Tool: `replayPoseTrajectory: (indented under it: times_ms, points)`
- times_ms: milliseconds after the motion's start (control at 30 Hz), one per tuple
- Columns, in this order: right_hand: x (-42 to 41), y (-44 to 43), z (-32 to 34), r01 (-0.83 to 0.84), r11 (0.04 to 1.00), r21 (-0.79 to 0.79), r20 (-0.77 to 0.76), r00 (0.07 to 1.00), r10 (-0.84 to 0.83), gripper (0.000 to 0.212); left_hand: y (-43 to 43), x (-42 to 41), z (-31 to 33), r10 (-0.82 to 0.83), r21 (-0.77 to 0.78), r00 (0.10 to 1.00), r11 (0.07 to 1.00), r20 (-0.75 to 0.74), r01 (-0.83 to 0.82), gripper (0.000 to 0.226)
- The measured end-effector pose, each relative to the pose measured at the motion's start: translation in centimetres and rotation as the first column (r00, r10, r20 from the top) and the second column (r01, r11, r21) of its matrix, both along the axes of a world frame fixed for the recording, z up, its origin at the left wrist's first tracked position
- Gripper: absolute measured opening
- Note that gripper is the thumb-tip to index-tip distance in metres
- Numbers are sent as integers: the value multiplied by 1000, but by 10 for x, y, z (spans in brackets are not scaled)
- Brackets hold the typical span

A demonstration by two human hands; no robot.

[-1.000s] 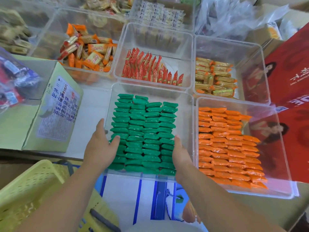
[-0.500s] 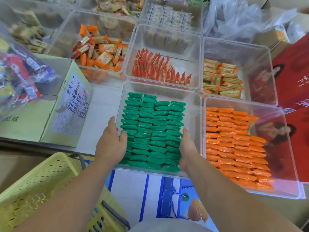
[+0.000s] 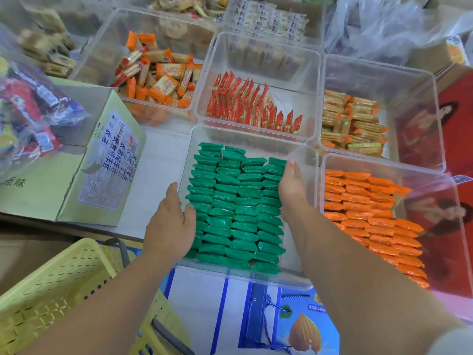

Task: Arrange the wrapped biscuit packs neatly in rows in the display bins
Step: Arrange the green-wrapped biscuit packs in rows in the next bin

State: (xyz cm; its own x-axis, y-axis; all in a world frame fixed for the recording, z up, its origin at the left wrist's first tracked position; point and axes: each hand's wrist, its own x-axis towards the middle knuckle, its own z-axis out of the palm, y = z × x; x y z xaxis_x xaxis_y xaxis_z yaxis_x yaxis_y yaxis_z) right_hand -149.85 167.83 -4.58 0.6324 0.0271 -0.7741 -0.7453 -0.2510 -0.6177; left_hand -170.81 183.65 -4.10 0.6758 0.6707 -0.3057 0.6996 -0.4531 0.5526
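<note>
Pressing flat against both sides of the green foil-wrapped biscuit packs (image 3: 230, 208), both grips are lying open with fingers straight. The left grip (image 3: 167, 226) is resting along the left wall of the clear plastic bin (image 3: 210, 271), its thumb touching the packs. The right grip (image 3: 290, 183) is standing inside, edge-on against the right column. The packs are lying in four columns in this front bin, just beside orange wrapped packs (image 3: 371, 213).

Green wrapped packs (image 3: 236, 208) lie flat in four tidy rows inside a clear bin (image 3: 302, 160), frame centre.
</note>
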Motion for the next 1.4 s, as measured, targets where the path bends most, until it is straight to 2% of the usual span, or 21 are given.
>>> replayPoseTrajectory:
  times_ms: [67, 200, 300, 367, 400, 433, 500, 567, 600, 667, 767, 800, 933, 1033, 1100, 1200, 1267, 1333, 1400]
  points:
    - [1, 5, -5, -2, 998, 62, -89, 996, 8, 57, -1, 0, 1, -6, 12, 1000, 1000, -10, 6, 60]
    - [1, 8, -18, -148, 989, -21, 53, 987, 149, 31, -1, 2, 1, -2, 24, 1000, 1000, -30, 3, 60]
    - [10, 9, -16, -173, 985, -4, 33, 984, 173, 30, -2, 2, 3, 1, 24, 999, 1000, -34, 0, 60]
    - [19, 9, -14, -252, 963, -96, 59, 964, 258, 31, -2, 2, 4, 1, 23, 999, 1000, -33, -1, 60]
    - [23, 10, -12, -312, 931, -190, 105, 936, 335, 34, -2, 1, 4, 2, 23, 999, 1000, -33, -1, 60]
    - [27, 9, -11, -367, 877, -309, 167, 887, 430, 39, -2, 1, 4, 0, 23, 999, 1000, -34, 1, 60]
    - [31, 10, -9, -418, 722, -552, 292, 714, 637, 49, -2, 1, 4, -1, 23, 999, 1000, -33, 1, 59]
    - [32, 15, -7, -412, 533, -739, 305, 501, 810, 48, -2, 1, 4, -3, 25, 1000, 1000, -27, 4, 59]
    - [31, 19, -6, -404, 454, -794, 278, 423, 862, 47, -2, 1, 4, -6, 28, 1000, 1000, -25, 7, 59]
    - [30, 28, -5, -457, 339, -823, 202, 322, 925, 48, -2, 1, 4, -9, 35, 1000, 999, -23, 10, 59]
    - [30, 39, -2, -585, 88, -806, 17, 126, 992, 54, -2, 1, 4, -11, 35, 1000, 999, -25, 12, 59]
    - [33, 43, 0, -609, 30, -793, -29, 88, 996, 56, -2, 1, 4, -12, 36, 1000, 999, -25, 13, 59]
    - [43, 52, 9, -643, -98, -759, -88, -48, 995, 61, -2, 3, 5, -17, 34, 999, 999, -34, 18, 58]
    - [49, 56, 20, -660, -184, -728, -146, -112, 983, 60, 0, 3, 6, -25, 28, 998, 999, -52, 27, 56]
    - [49, 61, 27, -578, -164, -799, -116, -120, 986, 56, 0, 2, 7, -27, 20, 998, 999, -50, 28, 55]
    - [40, 73, 32, -370, 82, -925, 113, -63, 992, 43, 0, 1, 8, -31, 7, 999, 999, -40, 32, 54]
    - [34, 83, 34, -317, 156, -935, 209, -139, 968, 39, 0, 1, 8, -29, 4, 999, 1000, -38, 29, 55]
    - [27, 93, 29, -390, 124, -912, 246, -279, 928, 38, 0, 1, 9, -26, -3, 999, 1000, -39, 26, 55]
    - [21, 100, 21, -503, -12, -864, 181, -333, 925, 53, 0, 1, 10, -20, -13, 999, 1000, -36, 19, 56]
